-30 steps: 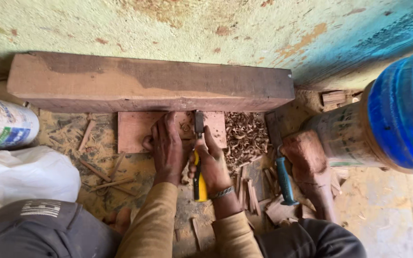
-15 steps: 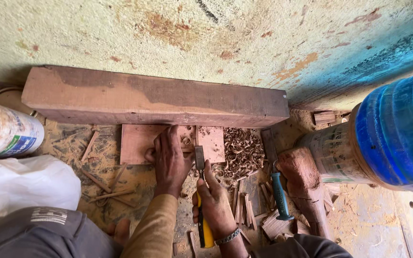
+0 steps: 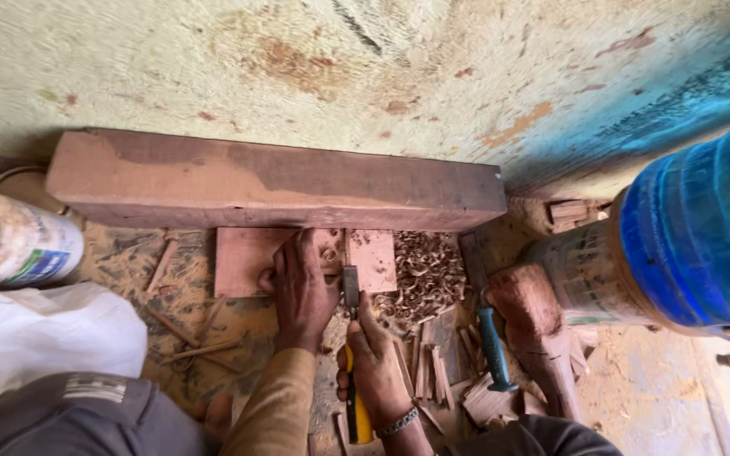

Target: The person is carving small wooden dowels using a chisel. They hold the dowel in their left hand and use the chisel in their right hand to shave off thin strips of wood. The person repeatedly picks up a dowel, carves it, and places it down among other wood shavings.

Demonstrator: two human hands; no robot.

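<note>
My left hand [image 3: 301, 291] lies flat on a small reddish wooden board [image 3: 242, 259] on the floor, pressing it against a long thick wooden beam [image 3: 272, 180]. My right hand [image 3: 375, 355] grips a chisel [image 3: 353, 338] with a yellow handle, and its metal blade rests on the board just right of my left hand's fingers. A metal bracelet is on my right wrist. A pile of curled wood shavings [image 3: 427, 272] lies right of the board.
A wooden mallet [image 3: 536, 321] and a teal-handled tool [image 3: 493, 348] lie to the right among wood strips. A large blue water jug [image 3: 703, 232] fills the right edge. A paint can [image 3: 14, 245] and a white bag [image 3: 40, 338] sit at the left. A plastered wall stands behind the beam.
The view has shifted upward along the wall. My right hand has slid back down the chisel handle, away from the board. My left hand stays on the board.
</note>
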